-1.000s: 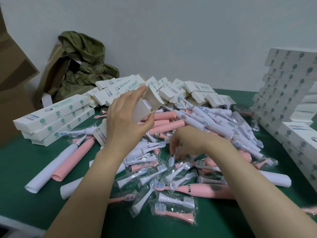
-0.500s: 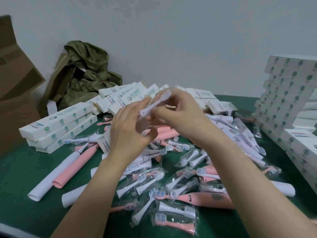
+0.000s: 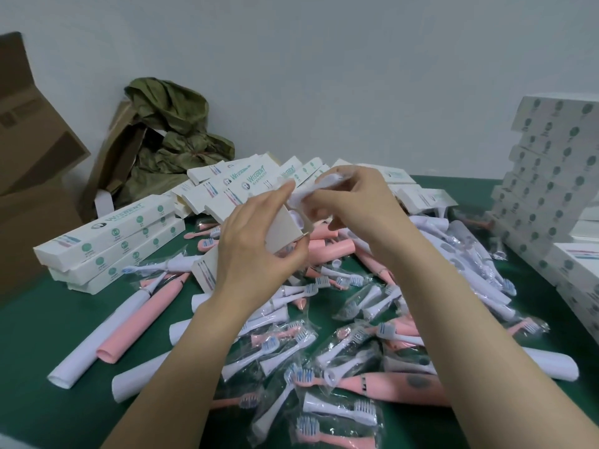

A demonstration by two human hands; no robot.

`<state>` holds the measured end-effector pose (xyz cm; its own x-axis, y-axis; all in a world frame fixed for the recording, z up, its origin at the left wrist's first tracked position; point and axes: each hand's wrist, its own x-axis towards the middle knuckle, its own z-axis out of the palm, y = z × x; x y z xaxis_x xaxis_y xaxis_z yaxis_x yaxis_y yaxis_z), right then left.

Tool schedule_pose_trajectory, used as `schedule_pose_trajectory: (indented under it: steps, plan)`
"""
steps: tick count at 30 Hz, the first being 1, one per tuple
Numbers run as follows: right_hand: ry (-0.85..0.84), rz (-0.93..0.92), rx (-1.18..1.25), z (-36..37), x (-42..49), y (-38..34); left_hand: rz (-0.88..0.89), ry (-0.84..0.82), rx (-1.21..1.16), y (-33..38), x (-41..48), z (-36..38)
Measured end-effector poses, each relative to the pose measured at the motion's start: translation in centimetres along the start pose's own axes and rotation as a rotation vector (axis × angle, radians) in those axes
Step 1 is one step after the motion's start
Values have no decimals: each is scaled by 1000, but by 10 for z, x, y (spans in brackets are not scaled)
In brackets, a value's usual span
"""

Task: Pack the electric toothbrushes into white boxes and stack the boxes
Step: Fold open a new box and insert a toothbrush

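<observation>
Head view shows the left hand [image 3: 256, 254] gripping an open white box [image 3: 285, 233] above the pile [image 3: 353, 306], the right hand [image 3: 355, 202] pinching a white brush head [image 3: 324, 184] at its mouth; both look light, the card crushable, so hold its edges.

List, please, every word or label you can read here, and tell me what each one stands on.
"WISDENT": on the top box of the left stack.
"WISDENT": on a box in the back pile.
Too small or blurred to read: the small print under the brand, the green round icons on the right stack, the dark marks on the pink handle, and the faint print on the cardboard carton.
</observation>
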<state>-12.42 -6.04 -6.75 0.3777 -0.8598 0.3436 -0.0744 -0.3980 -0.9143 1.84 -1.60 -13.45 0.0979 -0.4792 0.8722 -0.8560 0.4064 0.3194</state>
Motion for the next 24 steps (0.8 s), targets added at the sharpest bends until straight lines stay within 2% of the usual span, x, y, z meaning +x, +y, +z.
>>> schedule_pose_trajectory:
  steps: [2,5,10,15,18,21,24]
  plan:
    - [5,63,7,2,-1,2,43,-44,8,-1,-3,-1]
    - [-56,147,140,4,-2,2,6,-4,9,-3,-5,-3]
    - [186,-88,-165,18,-3,9,-5,-12,6,-6,-6,-4]
    - [106,-235,-141,20,-4,10,-26,-1,5,-7,-6,-1]
    - [135,-256,-129,25,-5,6,-24,-18,25,-7,-4,-1]
    - [192,-197,-37,26,-4,8,-11,-78,39,-8,-6,-1]
    - [233,-150,-52,23,-1,10,-11,-56,26,-8,-7,-2]
